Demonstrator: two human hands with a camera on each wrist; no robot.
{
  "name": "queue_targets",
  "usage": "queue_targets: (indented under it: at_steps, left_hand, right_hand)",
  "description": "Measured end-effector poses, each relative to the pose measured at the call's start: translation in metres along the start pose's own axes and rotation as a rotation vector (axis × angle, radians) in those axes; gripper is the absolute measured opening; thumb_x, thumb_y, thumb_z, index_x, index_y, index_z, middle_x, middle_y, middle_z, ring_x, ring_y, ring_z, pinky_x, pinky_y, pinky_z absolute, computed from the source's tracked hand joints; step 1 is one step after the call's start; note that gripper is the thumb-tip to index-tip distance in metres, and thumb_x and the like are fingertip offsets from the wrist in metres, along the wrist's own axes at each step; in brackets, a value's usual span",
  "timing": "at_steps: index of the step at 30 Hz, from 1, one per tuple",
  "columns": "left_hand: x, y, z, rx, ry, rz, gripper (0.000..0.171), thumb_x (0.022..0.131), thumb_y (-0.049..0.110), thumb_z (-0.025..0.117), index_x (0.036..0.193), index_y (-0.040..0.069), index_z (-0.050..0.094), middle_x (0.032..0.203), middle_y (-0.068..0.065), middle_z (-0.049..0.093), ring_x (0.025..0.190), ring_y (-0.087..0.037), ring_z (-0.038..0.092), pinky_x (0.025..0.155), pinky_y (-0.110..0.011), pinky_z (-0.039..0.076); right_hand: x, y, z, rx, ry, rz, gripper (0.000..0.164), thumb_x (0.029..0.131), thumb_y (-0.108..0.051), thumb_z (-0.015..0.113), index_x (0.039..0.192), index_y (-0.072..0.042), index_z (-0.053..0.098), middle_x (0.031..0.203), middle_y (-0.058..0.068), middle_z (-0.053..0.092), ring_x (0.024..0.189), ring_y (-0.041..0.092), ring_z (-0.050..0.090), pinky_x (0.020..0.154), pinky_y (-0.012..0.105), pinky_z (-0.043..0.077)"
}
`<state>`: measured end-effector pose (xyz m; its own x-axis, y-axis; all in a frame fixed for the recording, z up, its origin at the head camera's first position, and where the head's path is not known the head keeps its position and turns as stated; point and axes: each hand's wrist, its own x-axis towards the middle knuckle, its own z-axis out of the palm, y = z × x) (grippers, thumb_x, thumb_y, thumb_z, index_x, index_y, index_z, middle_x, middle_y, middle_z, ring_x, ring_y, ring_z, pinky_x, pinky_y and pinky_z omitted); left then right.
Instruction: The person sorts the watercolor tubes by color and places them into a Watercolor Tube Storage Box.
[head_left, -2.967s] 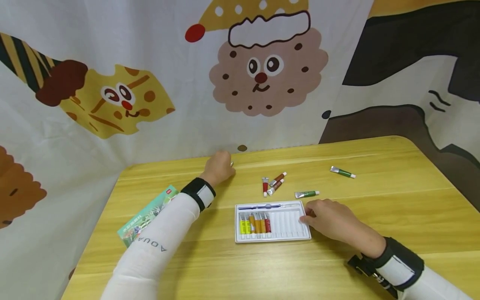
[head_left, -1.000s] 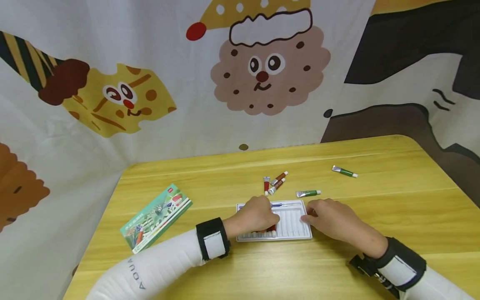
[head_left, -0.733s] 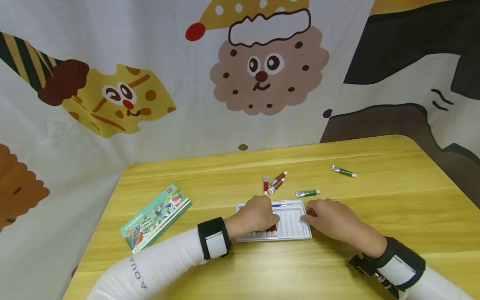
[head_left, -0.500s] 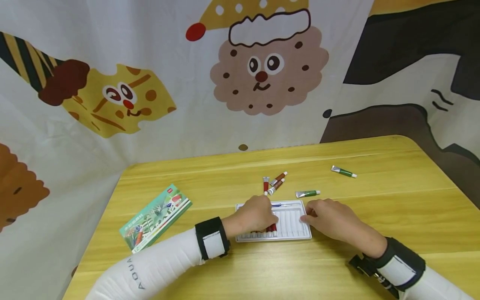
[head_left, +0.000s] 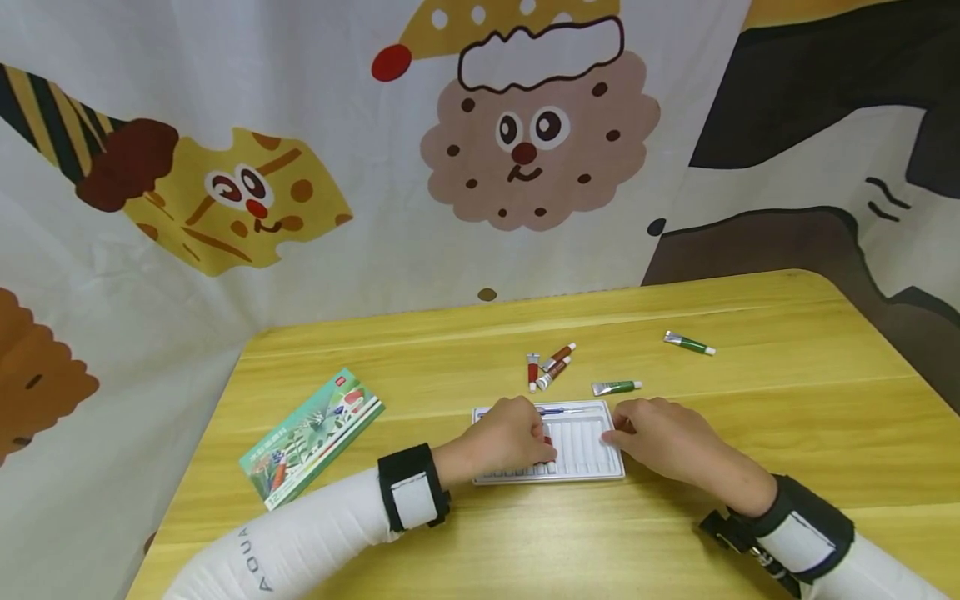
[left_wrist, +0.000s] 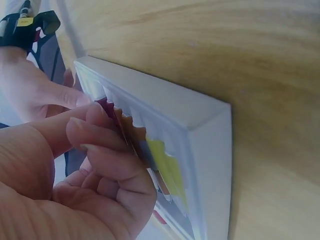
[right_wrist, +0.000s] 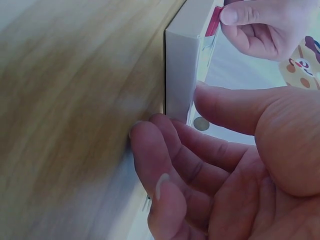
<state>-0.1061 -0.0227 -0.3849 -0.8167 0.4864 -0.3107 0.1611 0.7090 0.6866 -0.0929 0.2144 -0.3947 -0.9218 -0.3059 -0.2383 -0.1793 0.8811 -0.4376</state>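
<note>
A white plastic tray (head_left: 583,443) lies on the table with paint tubes in its left slots and a thin blue brush (head_left: 562,410) along its far side. My left hand (head_left: 498,442) is over the tubes, its thumb and forefinger pinching a red paint tube (right_wrist: 214,22) low in a slot. It covers most of the other tubes in the head view; yellow tubes (left_wrist: 167,165) and an orange-brown one show in the left wrist view. My right hand (head_left: 663,437) grips the tray's right end, thumb on the rim and fingers curled by the corner.
Behind the tray lie a red tube (head_left: 533,372) and two brown tubes (head_left: 559,357). A green tube (head_left: 617,387) is near the tray's far right corner, another green tube (head_left: 688,342) farther back. A green paint box (head_left: 311,437) lies left, near my left forearm.
My left hand has come from the far table edge to the tray. In the last half second it has shifted slightly left and nearer, uncovering more of the red tube. My right hand stays put.
</note>
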Motion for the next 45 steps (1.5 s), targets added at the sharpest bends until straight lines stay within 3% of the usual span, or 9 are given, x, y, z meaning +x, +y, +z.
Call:
queue_targets:
  at_steps: [10,24,35,40,45]
  left_hand:
    - [0.003,0.004,0.0,0.012,-0.022,0.001,0.043,0.09,0.011,0.083,0.054,0.009,0.059,0.046,0.008,0.043,0.045,-0.007,0.04,0.047,-0.02,0.031]
    - [0.008,0.005,-0.002,0.032,-0.008,-0.034,0.036,0.084,0.01,0.088,0.06,0.009,0.062,0.054,0.002,0.056,0.049,-0.009,0.049,0.049,-0.022,0.039]
    - [0.011,0.003,-0.002,-0.003,-0.003,-0.074,0.039,0.083,0.011,0.09,0.058,0.008,0.06,0.05,0.0,0.056,0.044,-0.009,0.049,0.044,-0.021,0.036]
    - [0.012,0.0,-0.002,-0.036,-0.006,-0.07,0.038,0.083,0.009,0.089,0.058,0.007,0.061,0.052,-0.004,0.062,0.042,-0.011,0.052,0.042,-0.021,0.037]
    - [0.009,-0.004,-0.003,-0.036,-0.008,-0.044,0.037,0.086,0.012,0.088,0.059,0.005,0.064,0.051,-0.003,0.06,0.042,-0.011,0.051,0.044,-0.022,0.038]
  right_hand:
    - [0.0,0.002,0.002,0.016,0.002,-0.005,0.017,0.098,-0.026,0.075,0.088,-0.014,0.067,0.078,-0.004,0.062,0.064,0.015,0.05,0.058,0.033,0.037]
    - [0.001,0.003,0.003,0.016,0.0,0.002,0.017,0.098,-0.026,0.075,0.089,-0.014,0.068,0.077,-0.003,0.059,0.064,0.016,0.049,0.058,0.033,0.036]
    - [-0.001,0.002,0.002,0.013,0.001,0.004,0.017,0.098,-0.026,0.075,0.088,-0.014,0.067,0.074,-0.003,0.057,0.063,0.016,0.049,0.058,0.033,0.035]
    - [-0.001,0.001,0.002,0.019,0.001,0.003,0.017,0.098,-0.025,0.075,0.089,-0.013,0.067,0.074,-0.002,0.057,0.063,0.016,0.049,0.058,0.033,0.035]
    - [0.0,0.001,0.002,0.015,0.004,0.001,0.016,0.098,-0.025,0.075,0.09,-0.013,0.068,0.075,-0.003,0.058,0.063,0.016,0.049,0.058,0.033,0.035]
